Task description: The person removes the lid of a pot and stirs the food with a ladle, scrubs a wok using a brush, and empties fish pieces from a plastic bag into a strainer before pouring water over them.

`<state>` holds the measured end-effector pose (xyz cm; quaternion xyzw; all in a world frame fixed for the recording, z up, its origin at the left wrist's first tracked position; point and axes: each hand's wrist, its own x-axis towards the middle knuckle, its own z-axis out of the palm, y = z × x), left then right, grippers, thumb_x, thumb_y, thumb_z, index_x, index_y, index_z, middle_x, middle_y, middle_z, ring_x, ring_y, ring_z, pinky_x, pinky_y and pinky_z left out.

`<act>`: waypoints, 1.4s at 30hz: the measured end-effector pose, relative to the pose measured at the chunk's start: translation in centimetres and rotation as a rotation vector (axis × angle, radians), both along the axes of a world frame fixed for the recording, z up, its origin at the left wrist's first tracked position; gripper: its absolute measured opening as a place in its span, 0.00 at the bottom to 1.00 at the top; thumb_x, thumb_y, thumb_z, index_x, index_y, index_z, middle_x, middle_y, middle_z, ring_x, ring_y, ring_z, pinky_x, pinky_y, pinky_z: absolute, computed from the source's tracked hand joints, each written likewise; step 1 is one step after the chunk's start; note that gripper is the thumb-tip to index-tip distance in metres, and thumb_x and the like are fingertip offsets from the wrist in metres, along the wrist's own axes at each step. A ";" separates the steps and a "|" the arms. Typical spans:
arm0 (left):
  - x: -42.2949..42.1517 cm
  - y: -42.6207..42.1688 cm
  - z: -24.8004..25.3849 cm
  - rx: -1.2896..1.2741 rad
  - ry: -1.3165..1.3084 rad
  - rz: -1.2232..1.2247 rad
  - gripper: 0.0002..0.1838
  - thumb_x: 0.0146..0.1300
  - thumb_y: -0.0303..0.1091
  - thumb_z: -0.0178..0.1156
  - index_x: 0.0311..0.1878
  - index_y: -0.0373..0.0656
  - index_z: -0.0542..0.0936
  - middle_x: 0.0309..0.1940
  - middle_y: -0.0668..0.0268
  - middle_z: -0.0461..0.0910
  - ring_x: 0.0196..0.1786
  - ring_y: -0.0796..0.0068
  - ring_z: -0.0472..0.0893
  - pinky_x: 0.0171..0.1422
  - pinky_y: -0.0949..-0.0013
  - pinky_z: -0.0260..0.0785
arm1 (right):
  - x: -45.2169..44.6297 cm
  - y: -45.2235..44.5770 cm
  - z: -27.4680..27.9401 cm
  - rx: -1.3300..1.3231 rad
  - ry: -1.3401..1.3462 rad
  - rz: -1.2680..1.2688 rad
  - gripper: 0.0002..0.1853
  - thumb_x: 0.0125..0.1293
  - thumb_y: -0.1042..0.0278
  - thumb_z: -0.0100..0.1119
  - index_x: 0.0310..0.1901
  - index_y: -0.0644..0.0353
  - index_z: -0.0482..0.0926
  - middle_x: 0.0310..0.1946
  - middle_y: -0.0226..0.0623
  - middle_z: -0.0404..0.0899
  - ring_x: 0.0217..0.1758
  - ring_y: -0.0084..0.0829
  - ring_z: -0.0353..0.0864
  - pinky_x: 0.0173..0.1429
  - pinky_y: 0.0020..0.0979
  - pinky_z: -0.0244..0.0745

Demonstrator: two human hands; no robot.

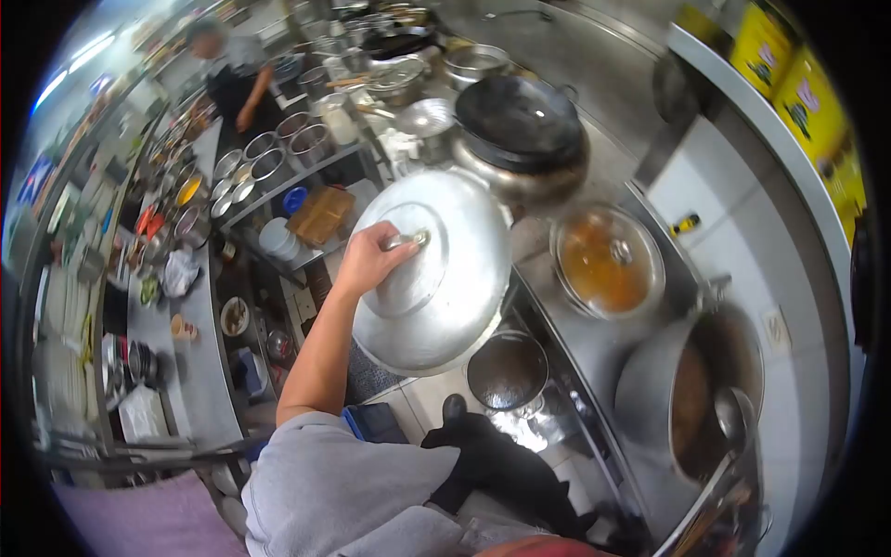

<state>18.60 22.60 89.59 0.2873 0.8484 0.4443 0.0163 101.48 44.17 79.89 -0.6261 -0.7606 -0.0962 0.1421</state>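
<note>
My left hand (369, 262) reaches forward and is closed on the knob of a large round aluminium lid (455, 297). The lid is tilted, its domed top facing me, held above the floor beside the counter. Below its lower right edge is a dark round pan (507, 370) with a wet-looking inside. My right hand is out of view. At the lower right stands a big deep metal pot (645, 399) with brownish contents, and a ladle (730, 418) leans inside it.
A pot of orange liquid (608, 265) sits on the steel counter, and a black wok (518, 121) rests farther back. Metal containers (269, 165) stand on a shelf unit at left. Another person (232, 79) stands behind it. Yellow tins (806, 102) line the right ledge.
</note>
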 end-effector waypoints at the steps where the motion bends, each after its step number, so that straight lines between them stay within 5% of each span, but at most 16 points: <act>1: 0.6 1.4 0.4 0.091 -0.054 -0.085 0.17 0.52 0.41 0.72 0.33 0.36 0.80 0.21 0.61 0.76 0.27 0.75 0.73 0.34 0.67 0.67 | 0.6 0.1 -0.7 -0.188 0.167 -0.066 0.19 0.64 0.62 0.60 0.50 0.66 0.75 0.40 0.55 0.79 0.41 0.50 0.81 0.45 0.46 0.73; 2: 2.0 2.7 2.1 0.042 -0.003 -0.112 0.16 0.52 0.40 0.72 0.34 0.36 0.81 0.22 0.63 0.77 0.28 0.77 0.73 0.34 0.68 0.67 | -0.3 -1.2 -0.2 -0.351 0.352 -0.167 0.24 0.65 0.68 0.58 0.61 0.67 0.73 0.54 0.55 0.78 0.55 0.47 0.79 0.59 0.42 0.71; 4: 4.4 5.0 6.5 0.039 0.105 -0.238 0.13 0.51 0.35 0.73 0.35 0.38 0.82 0.27 0.67 0.80 0.32 0.81 0.75 0.38 0.72 0.69 | -5.6 -3.7 2.2 -0.239 0.559 -0.160 0.18 0.64 0.64 0.62 0.51 0.69 0.78 0.37 0.48 0.83 0.42 0.39 0.81 0.50 0.39 0.75; 6: 5.0 8.0 7.2 0.202 0.002 -0.355 0.13 0.49 0.23 0.73 0.39 0.37 0.82 0.34 0.71 0.81 0.37 0.82 0.77 0.44 0.76 0.71 | -8.2 -4.4 3.5 -0.317 0.632 -0.285 0.10 0.65 0.68 0.59 0.40 0.66 0.78 0.26 0.33 0.78 0.29 0.25 0.72 0.35 0.32 0.70; 8: 9.4 11.4 11.0 0.328 0.031 -0.531 0.13 0.51 0.22 0.72 0.40 0.35 0.81 0.36 0.69 0.81 0.38 0.81 0.77 0.45 0.77 0.70 | -9.0 -5.2 4.7 -0.460 0.826 -0.324 0.09 0.64 0.68 0.60 0.33 0.64 0.74 0.19 0.28 0.68 0.25 0.20 0.65 0.29 0.29 0.63; 11: 15.5 17.5 15.5 0.221 0.285 -0.704 0.13 0.53 0.26 0.71 0.41 0.34 0.82 0.34 0.68 0.81 0.37 0.80 0.77 0.44 0.76 0.69 | -8.2 -7.0 3.3 -0.549 1.170 -0.331 0.13 0.65 0.65 0.61 0.26 0.56 0.68 0.14 0.24 0.65 0.12 0.17 0.62 0.17 0.25 0.59; 14: 23.4 23.8 18.5 0.086 0.352 -0.778 0.18 0.52 0.36 0.73 0.42 0.35 0.82 0.33 0.66 0.82 0.36 0.78 0.77 0.44 0.73 0.70 | -5.5 -10.6 0.2 -0.602 1.343 -0.321 0.13 0.65 0.67 0.60 0.26 0.56 0.66 0.14 0.25 0.65 0.13 0.19 0.64 0.16 0.25 0.61; 20: 36.0 39.2 15.4 -0.006 0.477 -1.151 0.24 0.52 0.52 0.71 0.44 0.42 0.85 0.39 0.57 0.84 0.41 0.63 0.81 0.48 0.63 0.72 | 0.1 -19.0 -5.3 -0.692 1.753 -0.410 0.13 0.65 0.69 0.60 0.29 0.55 0.65 0.13 0.26 0.63 0.10 0.22 0.63 0.14 0.25 0.59; 24: 42.2 44.9 11.7 -0.171 0.466 -1.208 0.24 0.52 0.54 0.71 0.45 0.46 0.85 0.40 0.56 0.84 0.44 0.59 0.82 0.51 0.62 0.72 | 3.3 -24.7 -8.5 -0.612 1.716 -0.563 0.12 0.65 0.68 0.60 0.29 0.55 0.66 0.11 0.27 0.63 0.08 0.23 0.63 0.12 0.25 0.59; 31: 43.5 47.3 8.9 -0.221 0.457 -1.146 0.24 0.51 0.55 0.72 0.45 0.47 0.85 0.40 0.57 0.84 0.44 0.60 0.82 0.52 0.61 0.73 | 2.1 -30.7 -4.9 -0.796 1.406 -0.806 0.11 0.62 0.71 0.61 0.29 0.56 0.67 0.13 0.27 0.65 0.13 0.21 0.68 0.14 0.26 0.62; 36: 42.3 48.9 7.5 -0.237 0.407 -1.262 0.28 0.52 0.56 0.70 0.49 0.44 0.83 0.44 0.56 0.84 0.49 0.57 0.82 0.58 0.60 0.72 | 0.5 -31.7 -6.3 -1.003 1.232 -0.684 0.08 0.60 0.72 0.63 0.28 0.58 0.71 0.17 0.30 0.71 0.17 0.22 0.69 0.20 0.29 0.64; 38: 40.5 46.6 8.2 -0.005 0.475 -1.163 0.37 0.52 0.56 0.69 0.61 0.45 0.75 0.57 0.50 0.76 0.62 0.51 0.74 0.67 0.57 0.67 | 0.1 -31.7 -9.3 -1.086 1.124 -0.518 0.07 0.60 0.71 0.62 0.30 0.59 0.73 0.19 0.31 0.73 0.17 0.23 0.69 0.21 0.30 0.64; 42: 32.2 38.3 10.7 0.437 0.481 -1.245 0.36 0.52 0.52 0.71 0.62 0.46 0.74 0.63 0.47 0.69 0.66 0.47 0.68 0.71 0.56 0.62 | -9.3 -24.1 -7.0 -1.133 1.105 -0.358 0.09 0.61 0.68 0.62 0.37 0.59 0.72 0.20 0.31 0.71 0.18 0.24 0.69 0.21 0.30 0.65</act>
